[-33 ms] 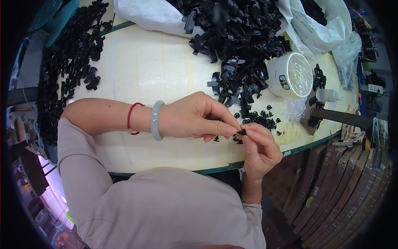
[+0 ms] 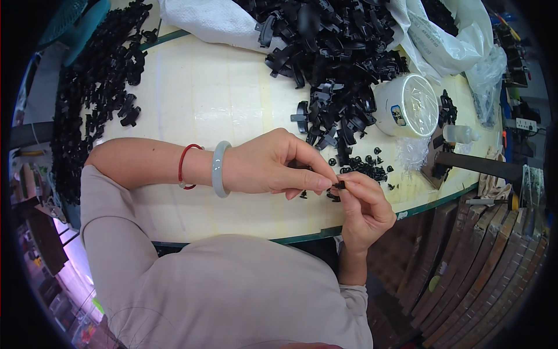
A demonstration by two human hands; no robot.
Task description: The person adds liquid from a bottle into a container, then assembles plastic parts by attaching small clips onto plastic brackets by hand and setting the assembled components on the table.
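My left hand (image 2: pixel 273 163) reaches across from the left, thumb and forefinger pinched together. At their tips is a small black plastic part (image 2: pixel 339 185), which my right hand (image 2: pixel 365 210) also pinches from the other side. Fingertips cover most of this part, so its full shape is hidden. Just beyond my right fingers lies a loose scatter of tiny black plastic pieces (image 2: pixel 372 167). Farther back rises a large heap of black plastic clip-like parts (image 2: pixel 343 70), spilling toward my hands.
A white tub (image 2: pixel 405 106) wrapped in clear film stands right of the heap, near a small translucent bottle (image 2: pixel 461 134) and a dark metal bar (image 2: pixel 479 165). Another mass of black parts (image 2: pixel 96 93) lines the left side. White sacks (image 2: pixel 218 23) lie at the back.
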